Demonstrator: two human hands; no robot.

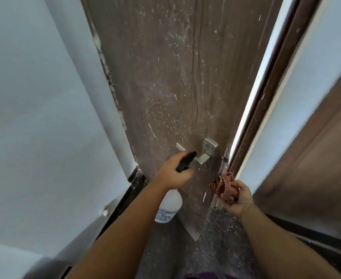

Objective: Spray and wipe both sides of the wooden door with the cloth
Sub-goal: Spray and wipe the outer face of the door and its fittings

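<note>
Wooden door [175, 77] fills centre, face speckled with droplets. Left hand [171, 174] grips spray bottle [168, 206], black nozzle pointing at door, in front of metal handle [203, 156]. Right hand [238, 200] clutches bunched checkered cloth [224, 188] near door edge. Pale wall [35, 117] at left.

The left hand [172, 172] grips a white spray bottle [168, 206] by its black head, nozzle aimed at the brown wooden door [165, 77] just beside the metal handle [204, 153]. White droplets and streaks speckle the door's face. The right hand [238, 198] holds a bunched red checked cloth [224, 187] near the door's edge, above a speckled floor [222, 238].
</note>
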